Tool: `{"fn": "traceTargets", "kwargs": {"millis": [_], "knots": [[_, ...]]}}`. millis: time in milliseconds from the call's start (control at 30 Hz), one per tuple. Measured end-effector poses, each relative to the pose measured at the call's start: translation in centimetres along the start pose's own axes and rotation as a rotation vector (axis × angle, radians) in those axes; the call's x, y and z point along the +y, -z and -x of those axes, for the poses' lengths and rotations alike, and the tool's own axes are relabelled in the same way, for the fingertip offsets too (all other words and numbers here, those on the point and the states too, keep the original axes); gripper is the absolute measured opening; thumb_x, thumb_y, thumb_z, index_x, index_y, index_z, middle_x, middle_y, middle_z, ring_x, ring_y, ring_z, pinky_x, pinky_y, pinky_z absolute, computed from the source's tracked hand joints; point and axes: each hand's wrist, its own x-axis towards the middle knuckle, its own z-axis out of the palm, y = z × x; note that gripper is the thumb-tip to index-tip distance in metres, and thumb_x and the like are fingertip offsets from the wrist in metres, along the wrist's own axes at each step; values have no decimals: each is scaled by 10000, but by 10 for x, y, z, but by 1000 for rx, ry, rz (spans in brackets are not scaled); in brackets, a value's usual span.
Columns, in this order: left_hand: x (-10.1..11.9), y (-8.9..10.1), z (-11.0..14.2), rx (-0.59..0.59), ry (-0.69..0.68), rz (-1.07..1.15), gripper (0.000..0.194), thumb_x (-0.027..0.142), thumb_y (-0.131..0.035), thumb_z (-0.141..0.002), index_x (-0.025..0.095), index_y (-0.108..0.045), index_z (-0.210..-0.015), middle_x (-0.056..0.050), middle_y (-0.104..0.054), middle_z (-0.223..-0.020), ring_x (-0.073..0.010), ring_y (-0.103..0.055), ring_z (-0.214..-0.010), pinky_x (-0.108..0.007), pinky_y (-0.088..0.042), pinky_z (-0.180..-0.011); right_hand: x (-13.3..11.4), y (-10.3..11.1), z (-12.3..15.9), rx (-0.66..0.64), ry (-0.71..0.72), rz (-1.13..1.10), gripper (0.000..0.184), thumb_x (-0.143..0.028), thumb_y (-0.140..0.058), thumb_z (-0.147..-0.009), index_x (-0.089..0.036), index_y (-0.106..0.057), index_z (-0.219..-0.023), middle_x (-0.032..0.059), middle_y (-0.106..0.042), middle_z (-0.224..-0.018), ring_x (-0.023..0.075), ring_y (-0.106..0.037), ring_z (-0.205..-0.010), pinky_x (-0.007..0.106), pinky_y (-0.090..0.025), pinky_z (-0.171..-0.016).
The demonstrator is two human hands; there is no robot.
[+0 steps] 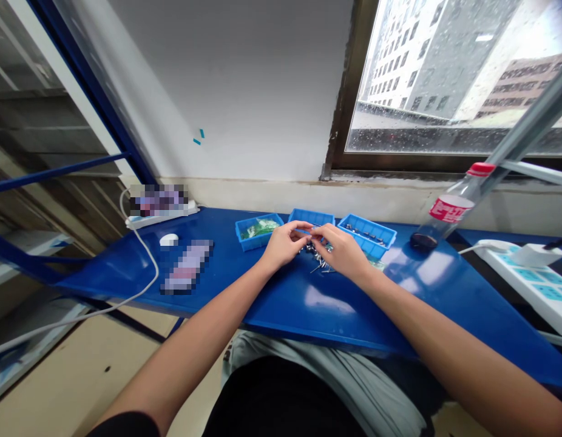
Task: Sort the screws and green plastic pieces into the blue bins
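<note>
My left hand (286,244) and my right hand (338,247) meet above the blue table, fingertips pinched close together. Whatever lies between them is too small and too hidden to name. Beneath my right hand is a loose pile of small metal screw-like parts (324,265), partly covered by the fingers. Behind the hands stand three blue bins. The left bin (243,243) holds green-tinted clear plastic packets (259,228). My hands cover part of the middle bin (311,215). In the right bin (386,238) lie several dark and silvery small parts.
A cola bottle (449,209) with a red cap and dark liquid stands at the right, near a power strip (531,273). Leftward lie a blurred phone-like object (187,267), a white round item (169,240) and a white cable (156,267). A wall and window rise behind.
</note>
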Motion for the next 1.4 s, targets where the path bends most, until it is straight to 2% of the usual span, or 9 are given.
{"fn": "traceTargets", "kwargs": {"millis": [233,400,500,667,767,867,933,1167,1400], "knots": [[-2,-3,1,19,25,40,286,261,-809,-868,164,-748,-1130,-110,-815,-1071,-230,-793,-920,-361,-643,-850,4,-6,1,29,-108,-92,172,-284,-604,-971,-259,-691,-1118,85,-733,-1021,257,-707,-873,441,-614,-845],[2,2,-1,-99,-1,107,280,245,-721,-935,165,-728,-1204,-141,-749,-1313,-239,-782,-1060,-374,-622,-959,4,-10,1,93,-153,-76,108,-205,-620,-893,-241,-665,-984,64,-708,-909,236,-681,-791,408,-596,-785],[3,4,-2,-144,40,185,381,246,-690,-961,180,-671,-1336,-139,-760,-1279,-259,-772,-1127,-383,-616,-983,4,-7,0,138,-169,-32,158,-144,-618,-837,-230,-651,-965,47,-673,-861,214,-646,-743,378,-574,-743],[-3,0,-3,-116,48,183,480,203,-765,-884,151,-664,-1349,-178,-705,-1386,-288,-729,-1220,-390,-605,-1010,0,1,-4,202,-148,-29,151,-156,-626,-873,-215,-709,-984,50,-662,-891,198,-641,-740,370,-570,-738],[-5,-1,-3,-110,95,92,375,271,-790,-876,127,-745,-1220,-169,-774,-1243,-273,-770,-1075,-401,-614,-975,-3,1,-4,227,-237,-194,100,-280,-680,-931,-215,-729,-990,64,-719,-925,211,-705,-776,380,-615,-763],[-3,1,-2,-141,152,48,317,371,-755,-920,114,-803,-1099,-135,-821,-979,-241,-778,-884,-375,-629,-872,-6,-4,-2,227,-341,-361,203,-392,-743,-922,-209,-733,-1011,82,-776,-965,238,-764,-836,403,-653,-818],[-2,3,-2,-148,157,55,317,384,-743,-928,116,-818,-1080,-116,-820,-908,-221,-767,-814,-352,-626,-822,-8,-7,-1,229,-373,-420,238,-418,-765,-908,-204,-735,-1008,89,-795,-972,248,-781,-851,415,-663,-838],[-2,5,-2,-94,151,84,328,349,-758,-898,113,-821,-1118,-123,-834,-930,-233,-785,-828,-352,-636,-821,-5,-8,0,226,-392,-370,221,-413,-766,-900,-206,-756,-975,92,-809,-955,265,-792,-835,423,-666,-810],[1,6,0,-29,63,-71,321,372,-754,-898,140,-836,-1104,-114,-840,-972,-253,-799,-853,-357,-639,-806,1,-9,1,196,-406,-309,204,-405,-736,-922,-218,-786,-986,87,-818,-990,266,-783,-846,419,-647,-806]]}}
